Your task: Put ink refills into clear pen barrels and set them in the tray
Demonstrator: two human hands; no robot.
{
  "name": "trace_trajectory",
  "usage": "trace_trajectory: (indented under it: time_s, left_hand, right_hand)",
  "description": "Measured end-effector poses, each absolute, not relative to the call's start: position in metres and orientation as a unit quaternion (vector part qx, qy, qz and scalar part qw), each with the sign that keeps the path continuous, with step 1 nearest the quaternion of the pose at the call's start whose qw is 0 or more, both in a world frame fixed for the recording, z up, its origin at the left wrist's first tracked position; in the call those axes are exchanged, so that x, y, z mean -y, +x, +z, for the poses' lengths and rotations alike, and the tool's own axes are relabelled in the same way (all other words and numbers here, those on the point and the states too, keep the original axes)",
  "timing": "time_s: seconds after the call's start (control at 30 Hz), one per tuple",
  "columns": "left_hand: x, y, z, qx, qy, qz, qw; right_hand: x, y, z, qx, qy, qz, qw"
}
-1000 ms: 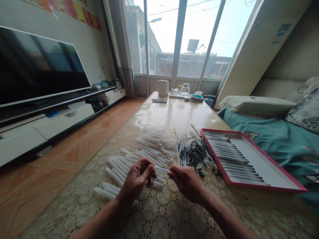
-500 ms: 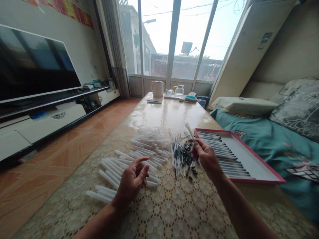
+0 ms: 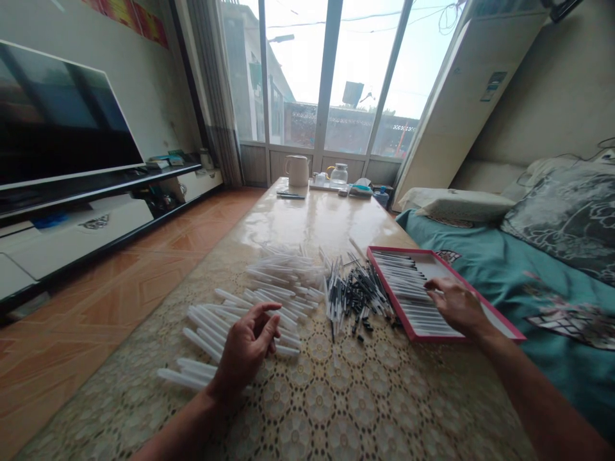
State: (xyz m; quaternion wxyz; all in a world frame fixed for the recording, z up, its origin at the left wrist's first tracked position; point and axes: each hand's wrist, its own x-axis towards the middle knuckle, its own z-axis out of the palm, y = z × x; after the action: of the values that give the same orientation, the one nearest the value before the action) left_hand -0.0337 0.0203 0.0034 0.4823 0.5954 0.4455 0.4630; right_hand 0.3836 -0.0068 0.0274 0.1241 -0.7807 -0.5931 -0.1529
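Observation:
My left hand (image 3: 248,342) hovers at the near side of a pile of frosted white pen barrels (image 3: 206,330). Its fingers are loosely curled and apart, with nothing in them. My right hand (image 3: 454,304) is over a shallow red-rimmed box (image 3: 504,330). Its fingertips are pinched at the dark end of a pen (image 3: 416,287), which lies among a row of similar pens; the hand partly covers this spot. Between the barrels and the box lies a heap of dark-filled refills (image 3: 335,298) and small black pen parts (image 3: 358,294).
A patterned cloth (image 3: 317,397) covers the long table. At its far end stand a pitcher (image 3: 298,171), a glass teapot (image 3: 339,175) and a tissue pack (image 3: 361,186). A sofa with a teal cover (image 3: 461,253) runs along the right; a TV cabinet (image 3: 106,221) stands left.
My right hand has moved right, from above the black parts to the box, where the pen it held upright now lies low among the others. My left hand has stayed nearly still.

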Motion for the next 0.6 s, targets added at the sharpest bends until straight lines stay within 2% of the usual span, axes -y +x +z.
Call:
trace_trajectory:
  time_s: [0.17,0.33,0.5,0.6]
  left_hand:
    - [-0.019,-0.033,0.006,-0.453,0.594,0.457,0.483]
    - [-0.019,-0.035,0.009,-0.457,0.599,0.45,0.479]
    - [-0.02,-0.036,0.008,-0.459,0.606,0.453,0.466]
    - [-0.02,-0.037,0.008,-0.465,0.617,0.453,0.445]
  right_hand:
    - [0.019,0.404,0.003,0.584,-0.8,-0.124,0.065]
    - [0.011,0.403,-0.007,0.6,-0.787,-0.137,0.051]
    - [0.004,0.396,-0.009,0.595,-0.778,-0.183,0.076]
    - [-0.001,0.371,-0.001,0.604,-0.76,-0.186,0.15]
